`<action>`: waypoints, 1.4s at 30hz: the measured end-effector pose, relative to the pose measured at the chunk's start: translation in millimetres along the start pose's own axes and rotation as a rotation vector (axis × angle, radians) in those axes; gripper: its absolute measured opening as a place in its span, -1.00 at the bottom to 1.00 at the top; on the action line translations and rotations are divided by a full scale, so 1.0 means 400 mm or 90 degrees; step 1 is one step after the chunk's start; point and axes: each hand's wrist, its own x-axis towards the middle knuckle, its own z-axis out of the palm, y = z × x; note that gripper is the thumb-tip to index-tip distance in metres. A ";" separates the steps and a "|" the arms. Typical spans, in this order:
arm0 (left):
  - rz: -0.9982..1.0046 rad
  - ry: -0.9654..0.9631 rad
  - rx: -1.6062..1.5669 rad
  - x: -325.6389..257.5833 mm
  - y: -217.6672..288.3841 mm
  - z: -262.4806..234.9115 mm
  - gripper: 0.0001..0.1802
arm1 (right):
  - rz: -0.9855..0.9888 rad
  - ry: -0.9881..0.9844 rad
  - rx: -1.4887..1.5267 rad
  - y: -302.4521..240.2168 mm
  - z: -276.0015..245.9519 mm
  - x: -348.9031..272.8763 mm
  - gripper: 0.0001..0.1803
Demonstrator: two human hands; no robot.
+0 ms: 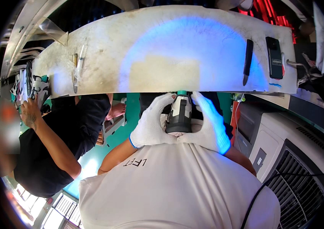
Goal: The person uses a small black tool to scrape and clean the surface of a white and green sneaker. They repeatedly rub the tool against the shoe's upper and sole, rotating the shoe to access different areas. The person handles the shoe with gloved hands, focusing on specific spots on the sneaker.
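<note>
A dark grey and white shoe (180, 113) stands between my two hands, just below the table's front edge and close to my body. Something green (182, 92) shows at its far end, at the table edge. My left hand (150, 124), in a white knit glove with a blue cuff edge, curves round the shoe's left side, fingertips near the far end. On the other side my right hand (211, 124), gloved alike and partly lit blue, closes round the right side. Both hands meet at the shoe's near end. Its underside is hidden.
The worn pale table (97, 45) carries a black-handled knife (248, 61), a dark phone (274, 57), and a slim tool (75, 72) beside a clear tube (81, 63). At left, a co-worker's hand (30, 112) touches another shoe (39, 89). A grey vented machine (284, 149) stands right.
</note>
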 end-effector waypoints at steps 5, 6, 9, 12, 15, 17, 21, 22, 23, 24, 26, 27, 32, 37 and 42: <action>0.001 -0.004 -0.233 -0.015 -0.024 0.038 0.37 | -0.085 -0.006 0.066 0.021 0.028 0.002 0.37; 0.000 0.000 -0.240 -0.022 -0.013 0.034 0.37 | -0.090 -0.020 0.074 0.001 0.019 0.004 0.37; 0.121 0.030 -0.193 -0.050 0.085 0.000 0.27 | -0.151 0.020 0.036 -0.110 -0.027 -0.056 0.32; 0.359 0.133 0.006 -0.091 0.217 -0.047 0.27 | -0.370 0.080 -0.028 -0.206 -0.084 -0.123 0.36; 0.554 0.267 0.107 -0.015 0.220 -0.034 0.24 | -0.433 0.137 -0.103 -0.208 -0.103 -0.093 0.26; 0.546 0.260 0.096 0.025 0.166 -0.018 0.29 | -0.417 0.133 -0.093 -0.154 -0.106 -0.068 0.28; 0.546 0.301 0.131 0.012 0.146 0.024 0.37 | -0.373 0.021 0.064 -0.099 -0.101 -0.086 0.40; 0.538 0.281 0.144 0.008 0.147 0.031 0.43 | -0.332 0.009 0.165 -0.061 -0.090 -0.081 0.41; 0.545 0.279 0.144 0.006 0.143 0.040 0.43 | -0.280 -0.025 0.301 -0.055 -0.075 -0.089 0.41; 0.553 0.277 0.145 0.008 0.141 0.048 0.42 | -0.231 -0.044 0.436 -0.053 -0.064 -0.090 0.41; 0.558 0.279 0.171 0.002 0.148 0.054 0.37 | -0.192 -0.043 0.470 -0.052 -0.053 -0.108 0.43; 0.580 0.285 0.158 0.012 0.143 0.060 0.35 | -0.173 -0.042 0.488 -0.052 -0.051 -0.114 0.43; 0.630 0.325 0.112 0.038 0.099 0.103 0.20 | -0.110 -0.051 0.598 -0.076 -0.039 -0.124 0.44; 0.628 0.316 0.089 0.035 0.101 0.114 0.05 | -0.121 -0.013 0.500 -0.085 -0.036 -0.127 0.41; 0.652 0.349 0.090 0.060 0.119 0.117 -0.05 | -0.111 -0.003 0.392 -0.067 -0.061 -0.133 0.39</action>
